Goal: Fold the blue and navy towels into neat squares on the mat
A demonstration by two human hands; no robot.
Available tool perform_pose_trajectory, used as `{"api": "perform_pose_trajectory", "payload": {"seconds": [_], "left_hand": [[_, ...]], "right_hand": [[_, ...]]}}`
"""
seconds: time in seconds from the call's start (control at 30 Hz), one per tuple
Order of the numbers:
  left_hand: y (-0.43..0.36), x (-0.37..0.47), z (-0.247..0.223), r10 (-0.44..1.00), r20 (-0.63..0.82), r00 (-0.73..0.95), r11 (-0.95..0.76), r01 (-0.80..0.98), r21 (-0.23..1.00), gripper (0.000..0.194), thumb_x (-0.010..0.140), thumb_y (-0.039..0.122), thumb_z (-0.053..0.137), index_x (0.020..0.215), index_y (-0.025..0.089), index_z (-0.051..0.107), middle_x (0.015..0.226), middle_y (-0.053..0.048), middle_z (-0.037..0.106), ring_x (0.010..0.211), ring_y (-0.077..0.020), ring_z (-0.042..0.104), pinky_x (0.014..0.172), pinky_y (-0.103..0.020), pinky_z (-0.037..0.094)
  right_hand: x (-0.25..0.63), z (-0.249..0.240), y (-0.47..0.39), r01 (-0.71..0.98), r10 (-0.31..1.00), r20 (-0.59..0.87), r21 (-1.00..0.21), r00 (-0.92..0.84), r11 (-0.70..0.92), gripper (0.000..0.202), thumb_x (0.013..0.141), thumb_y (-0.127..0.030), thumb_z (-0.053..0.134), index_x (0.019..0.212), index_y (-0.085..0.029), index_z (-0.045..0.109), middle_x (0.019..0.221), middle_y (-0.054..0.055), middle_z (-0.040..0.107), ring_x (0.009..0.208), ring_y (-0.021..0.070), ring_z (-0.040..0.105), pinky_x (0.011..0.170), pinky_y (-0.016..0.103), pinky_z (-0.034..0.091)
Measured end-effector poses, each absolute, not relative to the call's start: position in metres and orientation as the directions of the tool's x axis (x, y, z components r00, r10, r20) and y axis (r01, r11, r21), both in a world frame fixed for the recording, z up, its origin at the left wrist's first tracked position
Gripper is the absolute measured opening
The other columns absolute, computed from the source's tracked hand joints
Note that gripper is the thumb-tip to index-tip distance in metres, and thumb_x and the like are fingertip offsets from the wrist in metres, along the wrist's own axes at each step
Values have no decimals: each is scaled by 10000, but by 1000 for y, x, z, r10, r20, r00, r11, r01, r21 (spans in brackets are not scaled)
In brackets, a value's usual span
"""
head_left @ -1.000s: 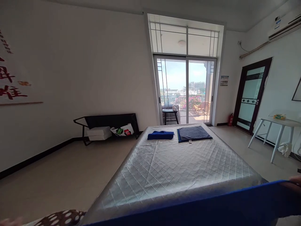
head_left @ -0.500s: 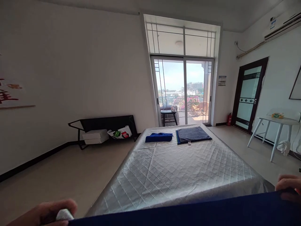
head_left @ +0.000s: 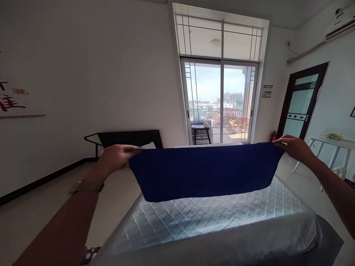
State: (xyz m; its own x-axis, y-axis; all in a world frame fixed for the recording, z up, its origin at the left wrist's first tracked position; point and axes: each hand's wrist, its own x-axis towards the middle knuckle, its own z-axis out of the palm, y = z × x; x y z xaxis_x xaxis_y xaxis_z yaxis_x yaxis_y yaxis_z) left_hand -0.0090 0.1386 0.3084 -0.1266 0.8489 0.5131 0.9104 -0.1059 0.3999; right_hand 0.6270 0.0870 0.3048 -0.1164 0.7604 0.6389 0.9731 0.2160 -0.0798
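A dark blue towel hangs stretched between my two hands, raised over a table or bed with a silver quilted cover. My left hand pinches its upper left corner, and my right hand pinches the upper right one. Both sets of fingers are closed on the cloth. The towel's lower edge sags freely, and behind it the far part of the covered surface is hidden, along with whatever lies there.
A black rack stands against the left wall. Behind the table is a sliding glass door to a balcony. On the right are a white table and a dark-framed door.
Both hands have risen and moved forward from the bottom edge of view, lifting the towel and spreading it. It now covers the folded blue and grey cloths seen earlier. The view has tilted slightly.
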Motion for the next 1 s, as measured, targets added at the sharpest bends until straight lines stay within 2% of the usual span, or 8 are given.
{"api": "perform_pose_trajectory", "payload": {"seconds": [0.1,0.27,0.43,0.53,0.6,0.7,0.77,1.0], "left_hand": [[133,-9,293,823,499,-273,-26,859,512,433,844,470,524,1079,153,704,625,22,722,729,-189,716,736,-263,540],[121,-13,214,829,471,-303,20,857,516,424,838,495,509,1049,189,710,887,-45,787,844,-229,727,710,-268,529],[109,-3,106,942,269,-203,30,845,533,384,788,486,492,934,225,734,850,-45,792,815,-252,742,692,-287,540],[101,1,60,961,251,-115,-32,857,514,332,745,433,491,886,258,736,925,-28,799,895,-254,747,792,-305,562],[95,-1,41,962,266,-68,-74,869,490,322,731,408,480,871,266,734,967,-25,797,942,-252,742,864,-321,563],[83,-11,26,957,289,-20,-122,877,464,329,738,409,473,887,276,735,1018,-18,793,981,-243,734,924,-327,558],[73,-17,20,957,291,4,-139,884,446,339,737,421,483,906,285,743,1053,-12,789,1010,-244,729,939,-326,558],[45,-37,-7,953,302,17,-121,937,328,334,751,442,498,924,385,778,1088,32,783,1034,-277,723,916,-387,583]], "right_hand": [[627,295,103,980,692,719,-89,-61,178,307,969,-422,533,1035,-249,778,1037,56,740,736,176,676,663,293,504],[631,225,113,924,702,704,-191,-107,332,360,974,-457,496,1011,-252,789,1021,81,745,770,209,701,722,341,571],[625,127,110,869,824,565,-382,-50,314,329,944,-428,503,946,-283,799,1025,71,757,686,200,703,670,346,603],[621,83,105,788,892,451,-547,-7,283,356,931,-408,460,961,-289,795,1084,56,756,565,161,669,565,337,606],[620,64,101,746,911,413,-609,10,268,344,904,-395,469,942,-293,795,1094,47,760,623,178,700,583,347,621],[623,51,89,752,902,430,-602,24,267,285,851,-387,524,872,-301,795,1058,45,774,871,242,738,809,399,622],[624,50,79,756,910,413,-606,33,247,285,838,-404,529,849,-299,794,1067,53,773,926,256,732,876,409,598],[625,59,43,757,981,186,-633,-52,160,300,801,-474,548,772,-311,799,985,43,782,781,257,716,784,394,588]]}}
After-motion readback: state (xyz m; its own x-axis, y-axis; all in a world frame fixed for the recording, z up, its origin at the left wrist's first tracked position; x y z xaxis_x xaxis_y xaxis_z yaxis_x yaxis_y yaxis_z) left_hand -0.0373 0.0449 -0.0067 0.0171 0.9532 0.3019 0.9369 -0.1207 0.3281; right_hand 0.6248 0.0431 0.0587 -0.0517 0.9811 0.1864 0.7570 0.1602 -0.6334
